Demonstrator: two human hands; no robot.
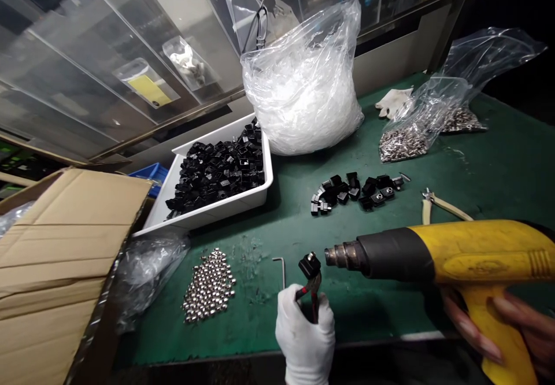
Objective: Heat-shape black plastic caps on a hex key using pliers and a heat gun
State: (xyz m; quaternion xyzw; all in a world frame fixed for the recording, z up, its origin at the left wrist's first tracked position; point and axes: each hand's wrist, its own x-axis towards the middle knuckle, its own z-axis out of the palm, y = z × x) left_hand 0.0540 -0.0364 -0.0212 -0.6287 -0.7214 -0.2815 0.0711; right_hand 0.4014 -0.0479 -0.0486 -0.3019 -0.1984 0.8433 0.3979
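My left hand, in a white glove, grips a pair of red-handled pliers upright. Their jaws clamp a small black plastic block with a silver metal nut on top. My right hand, bare, wraps the handle of a yellow and black heat gun. Its metal nozzle points left at the block from a short distance, not touching it.
On the green mat lie loose silver nuts, an Allen key, yellow-handled pliers and black blocks. Behind stand a white tray of black blocks, a bag of clear plastic pieces and bagged nuts. A cardboard box stands left.
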